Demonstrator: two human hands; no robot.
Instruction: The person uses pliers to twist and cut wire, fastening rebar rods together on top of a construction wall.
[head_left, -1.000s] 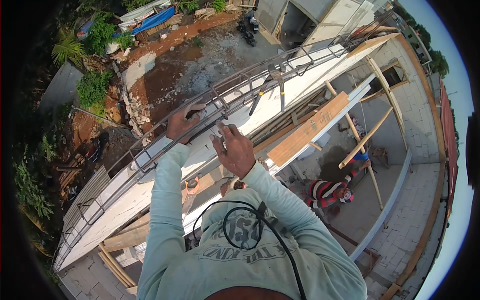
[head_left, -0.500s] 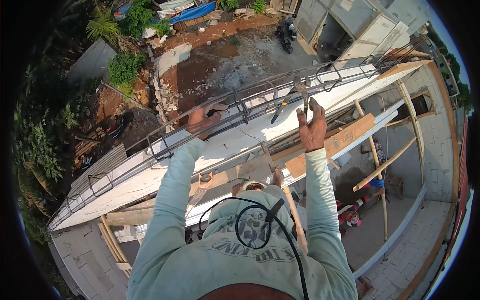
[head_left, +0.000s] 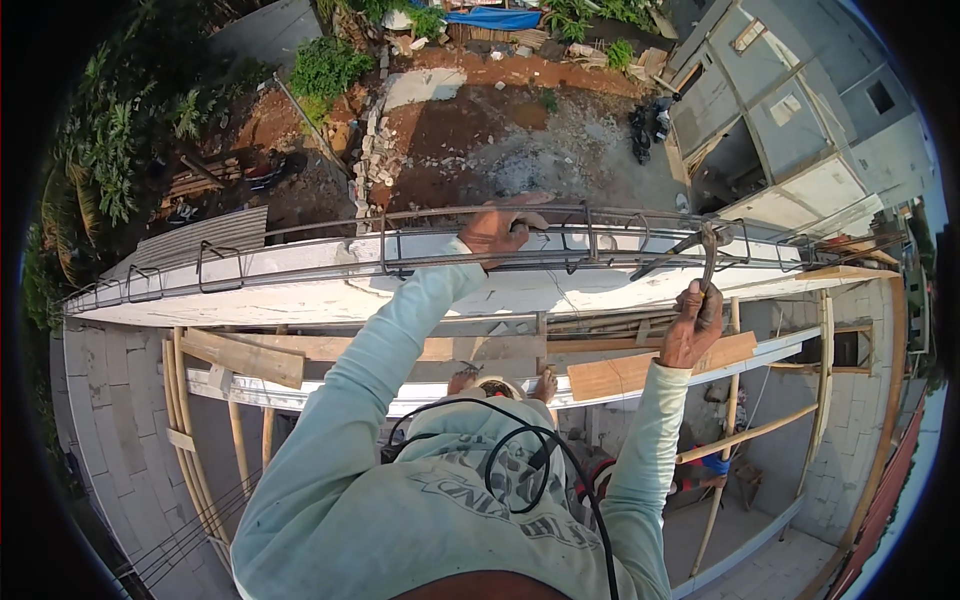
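rebar cage (head_left: 420,250) lying along the top of a white wall beam (head_left: 300,295). left hand (head_left: 497,230) grasps its upper bars; right hand (head_left: 692,325) is clenched on a metal tying tool (head_left: 708,250) whose head meets the cage. wooden planks (head_left: 640,370) and bamboo props (head_left: 745,435) lie below.
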